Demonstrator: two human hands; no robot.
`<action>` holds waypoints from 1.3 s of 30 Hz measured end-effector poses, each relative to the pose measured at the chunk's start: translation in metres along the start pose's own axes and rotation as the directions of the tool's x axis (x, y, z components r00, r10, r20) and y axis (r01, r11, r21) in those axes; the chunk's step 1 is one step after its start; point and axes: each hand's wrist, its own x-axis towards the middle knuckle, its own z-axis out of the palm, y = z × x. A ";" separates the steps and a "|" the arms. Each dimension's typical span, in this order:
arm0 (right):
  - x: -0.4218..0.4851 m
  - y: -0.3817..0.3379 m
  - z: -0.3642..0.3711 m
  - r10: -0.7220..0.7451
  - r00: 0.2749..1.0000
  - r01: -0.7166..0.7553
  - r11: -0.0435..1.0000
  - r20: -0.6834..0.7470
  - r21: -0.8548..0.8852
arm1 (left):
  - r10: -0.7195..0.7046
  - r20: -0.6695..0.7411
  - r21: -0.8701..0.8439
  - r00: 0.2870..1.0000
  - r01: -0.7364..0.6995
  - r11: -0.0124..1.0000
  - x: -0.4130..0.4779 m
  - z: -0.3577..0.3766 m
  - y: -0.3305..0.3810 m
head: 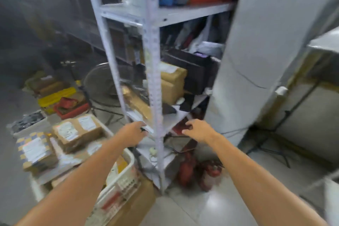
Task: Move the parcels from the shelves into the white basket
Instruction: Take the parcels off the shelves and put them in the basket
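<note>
A white metal shelf unit (154, 71) stands in front of me. On its middle shelf lie a brown cardboard parcel (172, 82) with a white label and a long brown parcel (137, 102) lying tilted. The white basket (126, 176) sits at lower left, filled with several labelled cardboard parcels (77, 132). My left hand (133, 131) reaches toward the shelf's front left edge, fingers loosely bent, holding nothing. My right hand (198, 130) hovers right of the shelf post near the shelf edge, fingers spread and curled, empty.
A grey pillar (247, 60) stands right of the shelves. Red fire extinguishers (200, 172) lie on the floor under the shelf. A fan (102, 84), yellow and red crates (60, 101) and a tripod (271, 145) crowd the floor. A cardboard box (137, 205) sits beside the basket.
</note>
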 end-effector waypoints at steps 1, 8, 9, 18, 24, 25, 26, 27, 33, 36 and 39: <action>-0.009 0.023 -0.015 0.049 0.998 -0.048 0.999 -0.036 0.018 | 0.052 0.002 0.027 0.999 -0.053 0.998 0.009 0.003 0.029; -0.071 0.171 -0.087 0.387 0.902 -0.366 0.920 -0.189 0.138 | 0.378 0.108 0.150 0.920 -0.391 0.908 0.092 0.035 0.213; -0.081 0.188 -0.090 0.436 0.875 -0.409 0.899 -0.212 0.159 | 0.414 0.125 0.167 0.902 -0.430 0.887 0.105 0.044 0.239; -0.196 0.288 -0.076 0.822 0.507 -0.699 0.568 -0.260 0.434 | 0.720 0.395 0.096 0.570 -0.805 0.585 0.137 0.153 0.429; -0.322 0.308 -0.035 0.963 0.191 -0.736 0.268 -0.189 0.622 | 0.800 0.513 -0.004 0.312 -0.931 0.366 0.055 0.224 0.517; -0.343 0.310 -0.026 0.972 0.141 -0.721 0.230 -0.185 0.653 | 0.811 0.520 -0.034 0.268 -0.942 0.333 0.036 0.236 0.528; -0.363 0.311 -0.017 0.979 0.094 -0.707 0.195 -0.182 0.680 | 0.820 0.527 -0.060 0.226 -0.952 0.301 0.016 0.247 0.538; -0.382 0.313 -0.008 0.982 0.054 -0.696 0.165 -0.179 0.699 | 0.825 0.534 -0.083 0.185 -0.960 0.269 -0.004 0.258 0.547; -0.465 0.330 0.043 0.973 -0.158 -0.560 0.050 -0.166 0.827 | 0.832 0.555 -0.162 -0.010 -0.982 0.097 -0.102 0.323 0.576; -0.485 0.347 0.058 0.965 -0.229 -0.483 0.002 -0.128 0.876 | 0.817 0.573 -0.159 -0.066 -0.987 0.032 -0.127 0.357 0.584; -0.494 0.368 0.071 0.948 -0.300 -0.430 -0.032 -0.110 0.902 | 0.803 0.585 -0.186 -0.113 -0.983 -0.004 -0.140 0.392 0.598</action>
